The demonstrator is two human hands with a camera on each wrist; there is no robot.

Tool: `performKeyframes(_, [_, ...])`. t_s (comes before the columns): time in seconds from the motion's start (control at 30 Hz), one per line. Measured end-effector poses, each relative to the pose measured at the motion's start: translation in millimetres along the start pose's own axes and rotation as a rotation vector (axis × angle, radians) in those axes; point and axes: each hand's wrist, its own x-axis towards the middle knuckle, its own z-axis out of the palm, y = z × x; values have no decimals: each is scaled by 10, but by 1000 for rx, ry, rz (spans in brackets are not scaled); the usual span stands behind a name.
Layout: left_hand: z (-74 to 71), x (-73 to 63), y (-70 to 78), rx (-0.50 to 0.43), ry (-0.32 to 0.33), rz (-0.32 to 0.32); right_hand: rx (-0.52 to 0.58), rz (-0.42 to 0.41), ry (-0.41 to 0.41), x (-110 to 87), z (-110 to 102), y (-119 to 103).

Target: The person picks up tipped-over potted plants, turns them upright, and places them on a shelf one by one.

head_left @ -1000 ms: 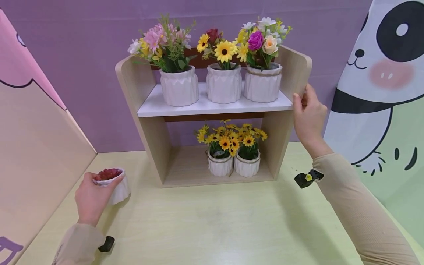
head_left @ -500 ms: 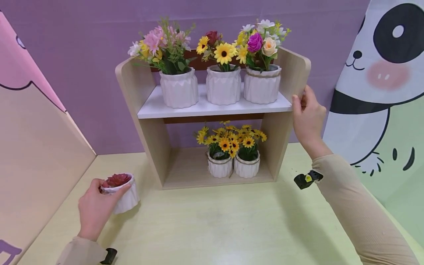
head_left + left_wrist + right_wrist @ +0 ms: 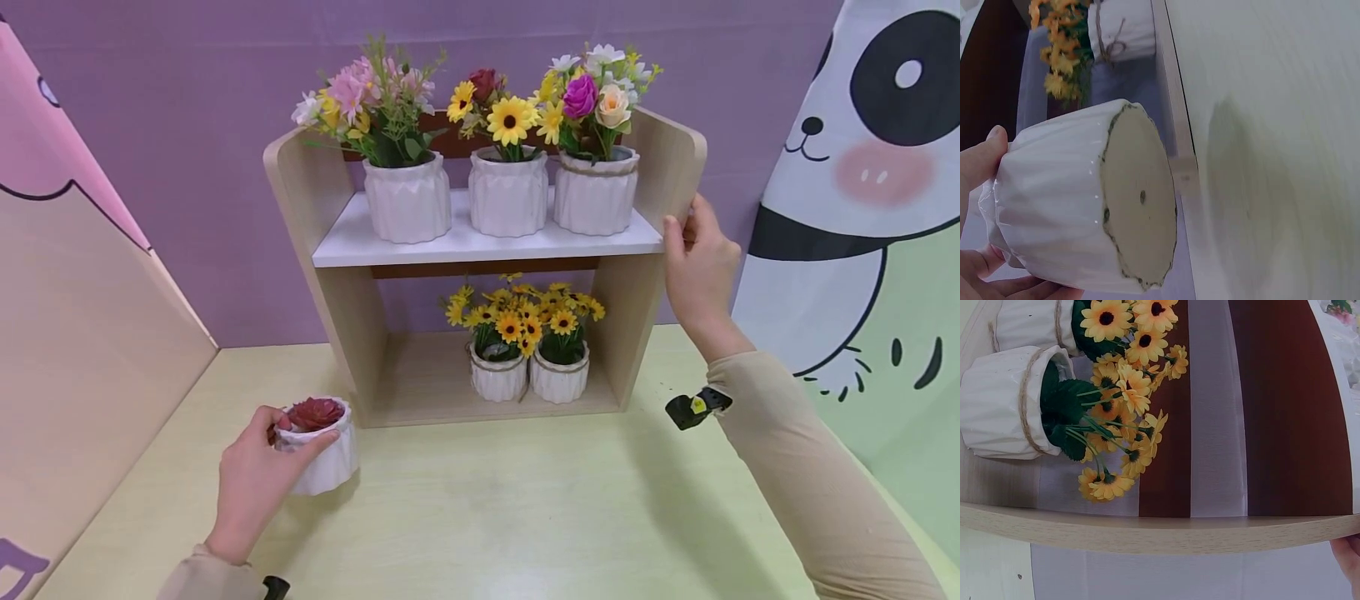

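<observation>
My left hand [image 3: 258,479] grips the rim of a white ribbed flower pot [image 3: 333,458] with a dark red succulent [image 3: 316,413] in it. In the left wrist view the pot [image 3: 1072,194] is tilted, its flat base with a small hole facing the camera, and its shadow falls on the table apart from it. The pot is in front of the lower left corner of a two-tier wooden shelf [image 3: 487,248]. My right hand [image 3: 701,271] holds the front edge of the shelf's right side panel, thumb in front.
Three white pots with mixed flowers [image 3: 408,196] stand on the upper board. Below, two smaller twine-tied pots of yellow flowers [image 3: 561,375] stand right of centre, leaving room at their left. A pale table [image 3: 487,508] extends in front; a purple cloth [image 3: 187,167] hangs behind.
My left hand has carried the succulent pot to the right, closer to the shelf's lower left corner. The right hand keeps its hold on the side panel.
</observation>
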Motion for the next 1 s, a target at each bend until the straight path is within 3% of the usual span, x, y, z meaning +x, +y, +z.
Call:
performKeyframes(0.37, [209,-79,237,-56,-58,68,4,12,-14,-2,4,-10])
performKeyframes(0.67, [422,-37,444,-97,-115,97,13,14,-4,-1,9,-5])
performKeyframes(1.0, [753,66,623,-186,-79,152,15,2,6,9,13,5])
